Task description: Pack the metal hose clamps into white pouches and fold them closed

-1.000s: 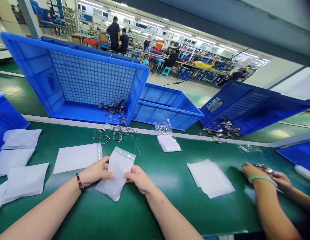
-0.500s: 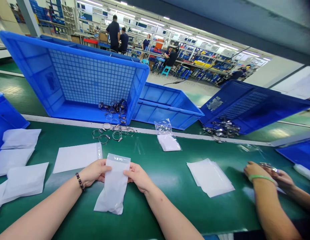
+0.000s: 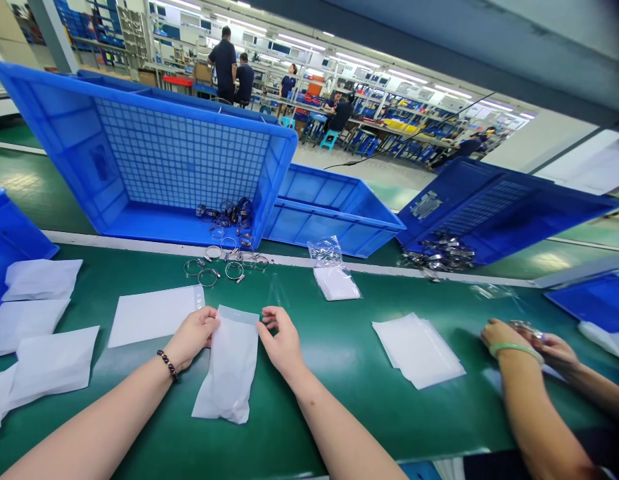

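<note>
A white pouch (image 3: 232, 367) with something bulging at its lower end hangs upright in front of me, its clear strip at the top. My left hand (image 3: 195, 337) pinches its upper left edge. Beside the upper right edge is my right hand (image 3: 282, 340), fingers apart and curved, thumb close to the pouch; whether it touches cannot be told. Behind my left hand a flat white pouch (image 3: 149, 313) lies on the green table (image 3: 329, 400). Several metal ring clamps (image 3: 234, 271) lie farther back.
Filled white pouches (image 3: 56, 360) lie at the left. Blue crates (image 3: 184, 140) stand along the back, one holding clamps. A clear bag (image 3: 334, 280) and white sheets (image 3: 414, 350) lie right of centre. A co-worker's hands (image 3: 514, 340) hold metal parts at the right.
My right hand has let go of the pouch's right edge and opened slightly to the right. My left hand has shifted up a little at the pouch's top corner.
</note>
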`<state>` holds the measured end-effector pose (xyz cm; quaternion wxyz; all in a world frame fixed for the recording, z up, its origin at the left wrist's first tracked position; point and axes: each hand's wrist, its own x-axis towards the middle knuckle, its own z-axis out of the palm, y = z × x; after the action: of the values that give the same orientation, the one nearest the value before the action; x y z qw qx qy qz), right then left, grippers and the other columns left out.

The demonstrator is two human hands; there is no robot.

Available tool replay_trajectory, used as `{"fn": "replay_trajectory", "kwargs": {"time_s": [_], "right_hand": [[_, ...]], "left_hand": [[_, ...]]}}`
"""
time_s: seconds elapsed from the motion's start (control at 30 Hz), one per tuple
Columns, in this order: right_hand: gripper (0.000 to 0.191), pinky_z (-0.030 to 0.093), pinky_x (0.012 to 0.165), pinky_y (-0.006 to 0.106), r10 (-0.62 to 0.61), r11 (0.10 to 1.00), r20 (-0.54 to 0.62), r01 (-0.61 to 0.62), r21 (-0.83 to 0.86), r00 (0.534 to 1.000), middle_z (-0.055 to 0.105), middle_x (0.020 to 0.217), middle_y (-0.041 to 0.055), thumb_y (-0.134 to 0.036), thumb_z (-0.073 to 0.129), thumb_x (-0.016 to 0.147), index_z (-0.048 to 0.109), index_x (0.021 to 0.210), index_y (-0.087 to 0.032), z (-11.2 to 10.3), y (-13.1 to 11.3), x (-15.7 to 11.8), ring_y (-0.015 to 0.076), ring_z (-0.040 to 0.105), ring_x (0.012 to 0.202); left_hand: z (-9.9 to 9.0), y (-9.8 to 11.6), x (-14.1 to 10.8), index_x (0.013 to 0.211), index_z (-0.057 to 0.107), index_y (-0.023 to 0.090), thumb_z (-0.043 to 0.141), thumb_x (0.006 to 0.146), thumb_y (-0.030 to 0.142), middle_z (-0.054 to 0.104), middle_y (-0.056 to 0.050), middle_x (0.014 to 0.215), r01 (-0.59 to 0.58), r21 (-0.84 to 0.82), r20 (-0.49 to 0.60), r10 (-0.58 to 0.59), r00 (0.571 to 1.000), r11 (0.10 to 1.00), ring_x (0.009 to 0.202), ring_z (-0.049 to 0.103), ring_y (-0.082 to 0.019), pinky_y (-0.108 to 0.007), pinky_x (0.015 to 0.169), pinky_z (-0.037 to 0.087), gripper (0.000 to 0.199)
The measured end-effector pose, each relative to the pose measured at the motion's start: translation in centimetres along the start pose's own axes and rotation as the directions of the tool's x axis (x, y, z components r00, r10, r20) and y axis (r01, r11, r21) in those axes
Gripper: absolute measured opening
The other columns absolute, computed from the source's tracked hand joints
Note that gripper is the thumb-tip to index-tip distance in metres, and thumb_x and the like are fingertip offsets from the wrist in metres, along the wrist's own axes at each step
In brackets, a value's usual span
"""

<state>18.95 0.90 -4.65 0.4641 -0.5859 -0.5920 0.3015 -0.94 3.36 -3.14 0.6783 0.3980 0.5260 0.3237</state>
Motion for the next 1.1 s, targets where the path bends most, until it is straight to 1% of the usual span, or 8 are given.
{"fn": "replay_trajectory", "kwargs": {"time_s": [0.07,0.17,0.3,0.4,0.6,0.77,0.97,1.1], "right_hand": [[0.013,0.046,0.074,0.034,-0.262,0.956,-0.075,0.249,-0.154,0.962,0.056,0.091,0.0067,-0.018,0.05,0.079,0.057,0.09,-0.02,0.1,-0.5,0.2,0.0182,0.054,0.085],[0.013,0.043,0.072,0.033,-0.501,0.825,-0.016,0.472,-0.311,0.865,0.057,0.084,0.0063,-0.016,0.049,0.081,0.061,0.084,-0.019,0.9,-1.7,0.5,0.0179,0.052,0.081],[0.014,0.037,0.065,0.032,-0.615,0.656,0.163,0.615,-0.437,0.772,0.057,0.079,0.005,-0.018,0.049,0.083,0.063,0.083,-0.019,3.3,-3.0,1.4,0.0168,0.049,0.075],[0.016,0.033,0.063,0.031,-0.616,0.592,0.249,0.648,-0.479,0.747,0.057,0.077,0.0045,-0.018,0.048,0.084,0.064,0.081,-0.019,5.1,-3.2,2.1,0.0165,0.047,0.073],[0.018,0.032,0.063,0.032,-0.559,0.621,0.265,0.609,-0.494,0.785,0.056,0.078,0.0055,-0.021,0.045,0.086,0.063,0.084,-0.018,6.5,-2.5,2.2,0.0168,0.045,0.072],[0.018,0.035,0.066,0.032,-0.511,0.684,0.235,0.557,-0.472,0.827,0.054,0.077,0.0056,-0.018,0.042,0.085,0.058,0.076,-0.017,6.7,-2.4,2.2,0.0176,0.045,0.073],[0.012,0.039,0.065,0.028,-0.306,0.9,0.122,0.328,-0.288,0.944,0.051,0.073,0.0022,-0.013,0.041,0.08,0.048,0.071,-0.019,7.5,-2.3,2.3,0.0159,0.047,0.072],[0.014,0.04,0.064,0.026,-0.193,0.968,-0.019,0.188,-0.168,0.981,0.05,0.071,0.0009,-0.018,0.038,0.082,0.047,0.071,-0.02,7.1,-1.5,2.8,0.0146,0.049,0.069]], "left_hand": [[0.0,-0.2,0.1,0.079,0.051,0.018,0.061,0.066,0.035,0.051,0.006,0.056,-0.023,0.004,0.002,0.023,1.0,1.0,0.053,0.052,-0.01,-0.021,0.052,0.045,0.024],[0.0,-0.3,0.1,0.082,0.052,0.018,0.058,0.067,0.034,0.051,0.006,0.058,-0.045,0.011,0.015,0.045,0.999,0.999,0.052,0.05,-0.009,-0.021,0.051,0.044,0.023],[0.0,-0.3,0.0,0.08,0.051,0.018,0.054,0.068,0.031,0.048,0.006,0.056,-0.064,0.026,0.019,0.063,0.998,0.998,0.049,0.045,-0.008,-0.02,0.05,0.042,0.018],[-0.1,-0.4,0.1,0.078,0.05,0.018,0.052,0.069,0.032,0.045,0.007,0.055,-0.082,0.042,0.007,0.082,0.997,0.996,0.047,0.041,-0.007,-0.019,0.047,0.039,0.017],[-0.1,-0.7,0.1,0.075,0.051,0.018,0.049,0.068,0.028,0.039,0.008,0.052,-0.126,0.077,-0.011,0.127,0.992,0.989,0.045,0.033,-0.007,-0.017,0.043,0.032,0.012],[0.0,-0.9,0.1,0.075,0.051,0.019,0.047,0.068,0.026,0.034,0.009,0.049,-0.154,0.116,-0.01,0.156,0.988,0.981,0.044,0.03,-0.007,-0.017,0.042,0.028,0.011],[-0.1,-1.3,0.5,0.08,0.054,0.019,0.046,0.068,0.024,0.031,0.009,0.047,-0.157,0.16,-0.001,0.159,0.987,0.975,0.042,0.029,-0.008,-0.018,0.041,0.026,0.015],[-0.2,-1.4,0.5,0.078,0.054,0.019,0.046,0.067,0.022,0.034,0.009,0.047,-0.148,0.168,0.007,0.149,0.989,0.975,0.041,0.032,-0.008,-0.018,0.041,0.027,0.014]]}}
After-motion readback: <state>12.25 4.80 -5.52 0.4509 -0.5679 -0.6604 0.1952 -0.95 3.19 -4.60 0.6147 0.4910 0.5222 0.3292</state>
